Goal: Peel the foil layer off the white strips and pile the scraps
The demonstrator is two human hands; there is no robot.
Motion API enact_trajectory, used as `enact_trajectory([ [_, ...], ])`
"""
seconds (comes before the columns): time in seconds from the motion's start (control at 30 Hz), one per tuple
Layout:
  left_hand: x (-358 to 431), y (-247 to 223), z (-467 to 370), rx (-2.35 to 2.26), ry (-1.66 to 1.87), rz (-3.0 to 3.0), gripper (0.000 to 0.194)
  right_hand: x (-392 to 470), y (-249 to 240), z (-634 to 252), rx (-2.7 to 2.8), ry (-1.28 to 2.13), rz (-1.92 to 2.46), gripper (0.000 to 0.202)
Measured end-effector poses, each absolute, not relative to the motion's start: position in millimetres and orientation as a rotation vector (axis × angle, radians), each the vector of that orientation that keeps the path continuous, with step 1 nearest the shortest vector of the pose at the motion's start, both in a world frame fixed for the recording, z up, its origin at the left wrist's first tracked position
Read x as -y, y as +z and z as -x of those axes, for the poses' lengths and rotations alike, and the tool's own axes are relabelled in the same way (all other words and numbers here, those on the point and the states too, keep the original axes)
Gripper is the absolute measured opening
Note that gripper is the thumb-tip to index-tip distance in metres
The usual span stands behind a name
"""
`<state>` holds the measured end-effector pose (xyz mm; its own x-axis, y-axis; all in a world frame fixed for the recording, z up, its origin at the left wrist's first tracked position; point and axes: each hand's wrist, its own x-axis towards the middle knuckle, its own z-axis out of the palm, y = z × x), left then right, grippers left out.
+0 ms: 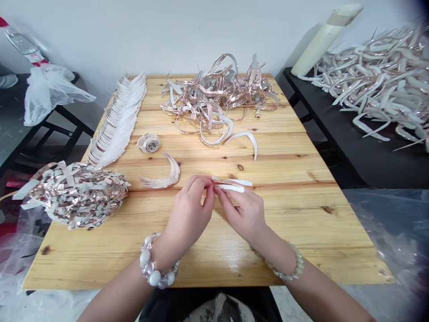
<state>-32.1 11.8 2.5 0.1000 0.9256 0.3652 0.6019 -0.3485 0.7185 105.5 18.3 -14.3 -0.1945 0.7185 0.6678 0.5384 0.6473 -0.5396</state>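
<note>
My left hand and my right hand meet over the middle of the table, thumbs and fingertips pinched together. Between them are white and rose-gold strips, whose free ends point right over my right hand. To the left lies a small curved bundle of strips. Above that sits a small beige roll, perhaps of tape. One loose curved strip lies beyond my hands, in front of a tangled heap of shiny strips.
A long row of overlapping white strips runs along the table's left side. A foil-like clump sits at the left edge. On the dark right-hand table are a large strip pile and a pale cylinder. A plastic bag hangs far left.
</note>
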Motion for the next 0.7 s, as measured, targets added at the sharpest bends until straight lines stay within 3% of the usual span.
enact_trajectory([
  [0.3, -9, 2, 30, -1.487, 1.206, -2.035, 0.012, -15, -11, -103, 1.850, 0.211, 0.949, 0.020],
  [0.7, -11, 4, 31, -1.390, 1.306, -1.885, 0.013, -9, 0, -104, 1.719, 0.448, 1.047, 0.018],
])
